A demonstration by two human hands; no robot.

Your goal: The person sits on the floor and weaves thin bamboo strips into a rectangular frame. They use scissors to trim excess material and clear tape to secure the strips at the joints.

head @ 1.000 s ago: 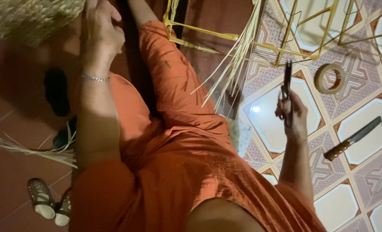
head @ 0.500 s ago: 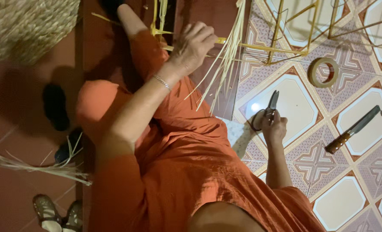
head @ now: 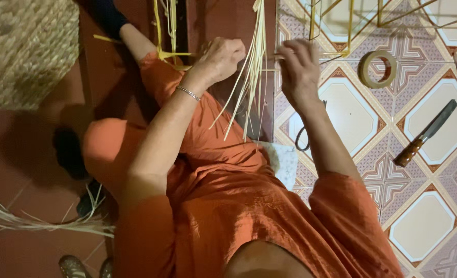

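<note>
My left hand (head: pixel 219 59) is closed around pale straw strands (head: pixel 250 77) that hang down from a yellow wire frame (head: pixel 336 31). My right hand (head: pixel 299 69) is raised beside it, fingers pinching the same strands near the frame's bar. A silver bracelet (head: pixel 188 92) circles my left wrist. Black-handled scissors (head: pixel 304 136) lie on the floor under my right forearm, partly hidden. I wear orange clothes and sit on the floor.
A roll of tape (head: pixel 377 68) and a knife with a wooden handle (head: pixel 426 133) lie on the patterned tiles at right. A woven straw basket (head: pixel 25 49) sits top left. Loose straw (head: pixel 38 221) and sandals (head: pixel 76 266) lie bottom left.
My right hand put the scissors down on the floor and rose to the strands. My left hand came down from the upper left and took hold of the strands at the frame.
</note>
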